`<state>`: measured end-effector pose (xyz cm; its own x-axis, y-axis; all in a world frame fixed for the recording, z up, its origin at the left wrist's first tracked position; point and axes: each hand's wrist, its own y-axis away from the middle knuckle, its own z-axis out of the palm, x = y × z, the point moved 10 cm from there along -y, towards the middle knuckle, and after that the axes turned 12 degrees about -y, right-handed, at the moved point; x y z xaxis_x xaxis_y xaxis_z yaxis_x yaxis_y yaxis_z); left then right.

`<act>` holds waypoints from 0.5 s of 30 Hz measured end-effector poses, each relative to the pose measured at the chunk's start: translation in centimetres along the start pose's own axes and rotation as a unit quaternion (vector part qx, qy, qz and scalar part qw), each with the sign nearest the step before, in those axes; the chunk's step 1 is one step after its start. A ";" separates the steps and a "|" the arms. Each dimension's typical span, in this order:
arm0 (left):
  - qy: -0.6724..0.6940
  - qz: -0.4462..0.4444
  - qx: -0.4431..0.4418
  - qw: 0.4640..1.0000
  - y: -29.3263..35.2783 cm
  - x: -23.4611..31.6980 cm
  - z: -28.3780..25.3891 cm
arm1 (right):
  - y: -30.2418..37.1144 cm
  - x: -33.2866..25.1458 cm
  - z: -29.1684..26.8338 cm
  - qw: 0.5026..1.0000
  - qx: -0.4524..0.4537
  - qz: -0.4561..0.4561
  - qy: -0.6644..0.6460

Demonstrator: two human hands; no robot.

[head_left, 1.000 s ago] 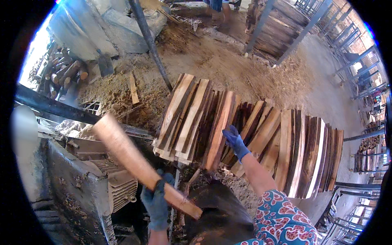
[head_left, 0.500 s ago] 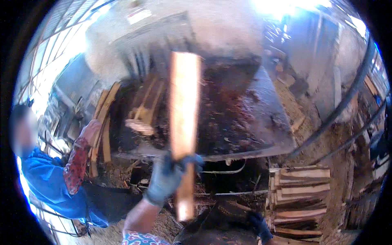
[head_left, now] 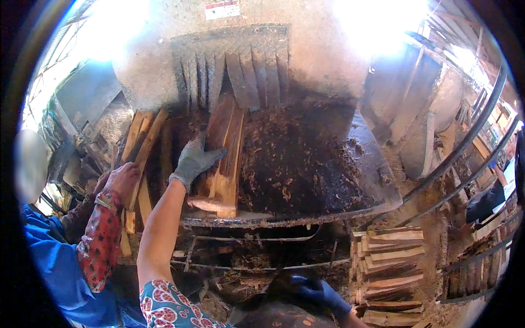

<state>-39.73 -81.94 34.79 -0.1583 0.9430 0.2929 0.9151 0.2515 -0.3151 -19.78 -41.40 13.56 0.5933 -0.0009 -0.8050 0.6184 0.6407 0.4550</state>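
My left hand [head_left: 198,159], in a grey glove, lies on a rough wooden slab [head_left: 214,179] on the dark metal table. Its thumb and fingers are spread, and it is open. Along the slab's right side runs a narrow, pale-edged board [head_left: 235,164]. The far ends of both reach the hanging strip curtain [head_left: 240,76] of the machine. Low in the picture, my right hand [head_left: 322,295], in a dark blue glove, hangs before my body. Its fingers are too dark to make out.
A co-worker's hand [head_left: 124,177], with a red sleeve, rests on upright boards [head_left: 143,145] at the left. The table [head_left: 306,164] is strewn with bark and chips. Right of my right hand stands a stack of slabs [head_left: 394,254]. Dark curved bars [head_left: 465,142] cross the right side.
Half a second ago my left hand held a long board up over the table. Now that hand lies farther forward on the slab, holding no raised board. The view has shifted.
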 end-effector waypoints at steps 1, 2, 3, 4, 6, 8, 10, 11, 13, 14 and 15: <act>0.027 -0.050 -0.029 0.998 0.1 -1.1 0.5 | 0.2 -0.6 0.7 1.000 0.024 0.003 0.010; 0.065 -0.062 -0.056 0.994 0.6 -1.4 0.6 | 0.4 -1.0 2.2 1.000 0.003 0.013 -0.021; 0.105 -0.063 -0.057 0.991 1.2 -1.6 0.0 | 0.6 -1.3 3.3 0.998 -0.015 0.020 -0.057; 0.165 -0.092 -0.065 0.980 2.2 -2.3 -0.5 | 0.8 -1.4 4.6 0.993 -0.045 0.029 -0.106; 0.284 -0.126 -0.037 0.950 4.8 -3.0 -1.8 | 0.8 -1.9 4.5 1.000 -0.018 0.006 -0.011; 0.399 -0.141 -0.022 0.906 9.2 -3.2 -2.8 | 0.5 -2.2 4.6 0.996 -0.024 -0.030 0.076; 0.363 -0.243 -0.015 0.899 14.4 -5.4 -3.3 | 0.1 -2.5 4.9 0.982 -0.039 -0.076 0.167; 0.386 -0.215 0.007 0.897 16.5 -5.4 -4.2 | 0.0 -2.3 5.7 0.991 -0.103 -0.065 0.060; 0.384 -0.282 0.040 0.878 21.2 -8.1 -5.4 | -1.3 -2.0 5.5 0.994 -0.088 -0.036 0.047; 0.386 -0.238 0.069 0.889 21.6 -8.6 -6.4 | -2.1 -1.9 6.1 0.995 -0.092 -0.016 -0.018; 0.378 -0.236 0.095 0.890 22.3 -9.6 -7.0 | -2.9 -1.9 6.8 0.992 -0.093 0.005 -0.083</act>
<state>-15.17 -86.91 31.22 -0.1486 0.3252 0.9339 0.7227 0.6803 -0.1219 -19.23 -48.49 16.38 0.6850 -0.1105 -0.7201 0.5158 0.7717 0.3722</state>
